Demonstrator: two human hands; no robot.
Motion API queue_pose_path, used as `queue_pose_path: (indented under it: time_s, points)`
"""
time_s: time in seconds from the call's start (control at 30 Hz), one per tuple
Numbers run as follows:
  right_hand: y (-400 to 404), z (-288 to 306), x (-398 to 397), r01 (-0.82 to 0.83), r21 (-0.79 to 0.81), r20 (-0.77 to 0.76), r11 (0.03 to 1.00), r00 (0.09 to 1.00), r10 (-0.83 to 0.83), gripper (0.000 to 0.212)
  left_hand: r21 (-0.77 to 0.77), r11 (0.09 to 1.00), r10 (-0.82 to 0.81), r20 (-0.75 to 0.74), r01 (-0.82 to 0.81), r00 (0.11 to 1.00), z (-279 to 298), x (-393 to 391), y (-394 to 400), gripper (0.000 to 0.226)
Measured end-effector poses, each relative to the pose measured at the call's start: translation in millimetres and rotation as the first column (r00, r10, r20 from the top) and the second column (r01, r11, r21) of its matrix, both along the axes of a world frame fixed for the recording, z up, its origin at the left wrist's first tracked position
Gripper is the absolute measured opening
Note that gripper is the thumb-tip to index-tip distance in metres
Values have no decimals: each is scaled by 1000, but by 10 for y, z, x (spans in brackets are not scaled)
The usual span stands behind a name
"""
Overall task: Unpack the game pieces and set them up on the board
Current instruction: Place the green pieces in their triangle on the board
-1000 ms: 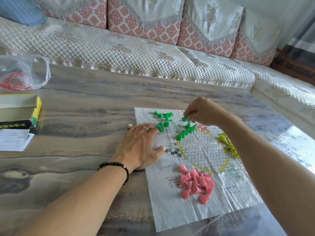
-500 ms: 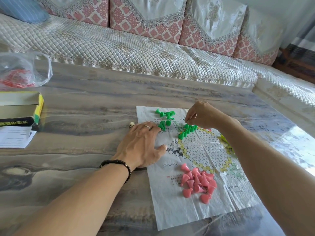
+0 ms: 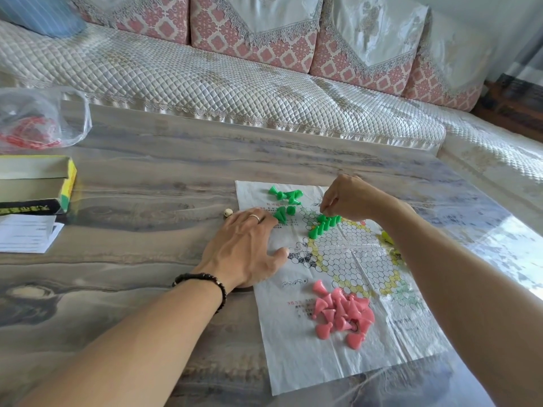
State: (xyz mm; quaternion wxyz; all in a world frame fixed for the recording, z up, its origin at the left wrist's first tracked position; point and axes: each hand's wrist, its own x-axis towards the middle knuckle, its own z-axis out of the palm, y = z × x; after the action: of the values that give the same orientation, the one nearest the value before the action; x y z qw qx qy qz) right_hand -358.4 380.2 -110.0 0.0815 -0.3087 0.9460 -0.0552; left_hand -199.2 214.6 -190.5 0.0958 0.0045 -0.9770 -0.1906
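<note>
1. A quilted sofa (image 3: 235, 92) with pink patterned cushions runs along the far edge of the desk (image 3: 147, 177), whose top has a grey wood-grain look.
2. The paper game board (image 3: 338, 289), creased and printed with a ring of hexagon cells, lies flat at the right half of the desk, reaching almost to the near edge.
3. The left hand (image 3: 246, 251) rests palm down on the board's left edge, fingers spread and relaxed and holding nothing; a ring sits on one finger and a dark bead bracelet (image 3: 205, 284) circles the wrist.
4. The right hand (image 3: 349, 201) hovers over the board's far part with its fingers curled together at the tips, just above a row of upright green pieces (image 3: 324, 224); whether a piece is pinched there cannot be told.
5. At the desk's left edge sit an open yellow-sided box (image 3: 38, 183), a clear plastic bag (image 3: 41, 118) with red pieces inside, and a white leaflet (image 3: 26, 233).
6. A heap of pink pieces (image 3: 342, 314) lies tumbled on the board's near part.
7. Loose green pieces (image 3: 285, 201) lie scattered at the board's far left corner.
8. A few yellow pieces (image 3: 388, 237) show at the board's right side, mostly hidden behind the right forearm.
9. A small pale die (image 3: 228, 213) sits on the desk just beside the board's left edge.
</note>
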Motion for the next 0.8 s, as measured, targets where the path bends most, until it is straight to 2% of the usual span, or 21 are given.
queue_pose_path:
  time_s: [0.3,0.47,0.67,0.8]
  points:
    - [-214,10,6,-79,-184,-87,980,994,64,14,-3,1000,-11,-1,11,1000,-8,-4,-1,64]
    - [-449,-124,-8,-134,-142,-91,981,988,122,19,-3,1000,-11,1,11,1000,-5,2,-2,65]
    - [-522,-315,-96,-69,-118,-80,991,995,60,14,-9,1000,-7,-15,7,1000,20,14,1,61]
    - [-485,-201,-65,-57,-158,-116,986,992,39,9,-10,1000,-18,-6,18,1000,3,7,1,66]
